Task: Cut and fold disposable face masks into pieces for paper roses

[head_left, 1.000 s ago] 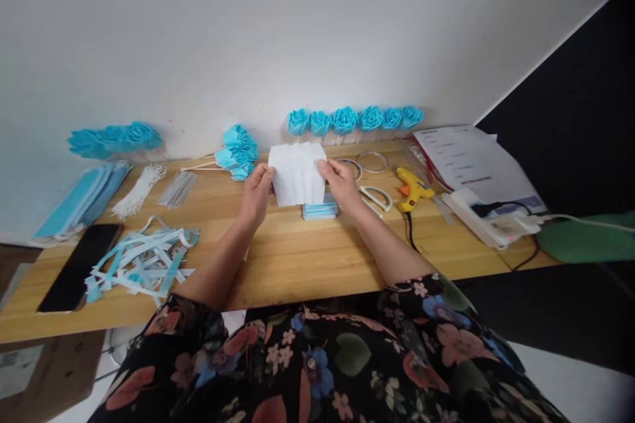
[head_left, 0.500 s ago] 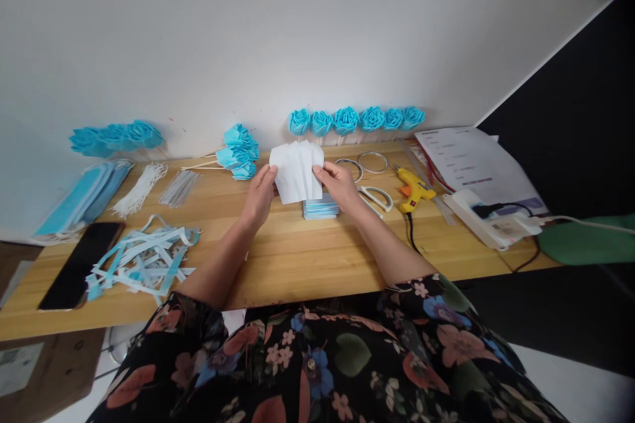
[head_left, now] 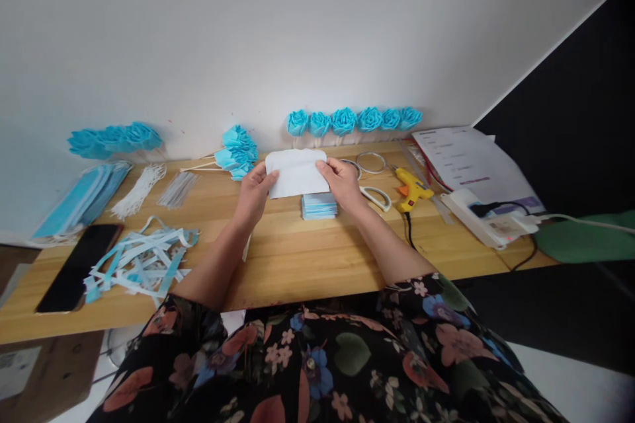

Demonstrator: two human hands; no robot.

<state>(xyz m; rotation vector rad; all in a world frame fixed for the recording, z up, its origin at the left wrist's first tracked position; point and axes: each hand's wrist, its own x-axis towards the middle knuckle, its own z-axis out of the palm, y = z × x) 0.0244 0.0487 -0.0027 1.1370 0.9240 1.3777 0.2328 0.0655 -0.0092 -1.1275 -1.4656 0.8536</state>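
I hold a white sheet of mask fabric [head_left: 296, 172] above the wooden table [head_left: 307, 258], folded over so it looks short and wide. My left hand [head_left: 254, 193] pinches its left edge. My right hand [head_left: 342, 182] pinches its right edge. Just below the sheet, a small stack of blue cut squares [head_left: 319, 205] lies on the table beside my right hand.
Blue fabric roses [head_left: 354, 119] line the wall, with more roses [head_left: 115, 139] at left and a bunch on sticks [head_left: 238, 151]. Masks [head_left: 82, 200], ear loops [head_left: 137, 190], cut strips [head_left: 141, 262] and a phone [head_left: 78, 266] lie left. Scissors [head_left: 376, 196], glue gun [head_left: 413, 188], power strip [head_left: 489, 225] and papers [head_left: 471, 158] lie right.
The white sheet was standing taller between my hands; now it is folded down to about half that height. My hands stayed in nearly the same place.
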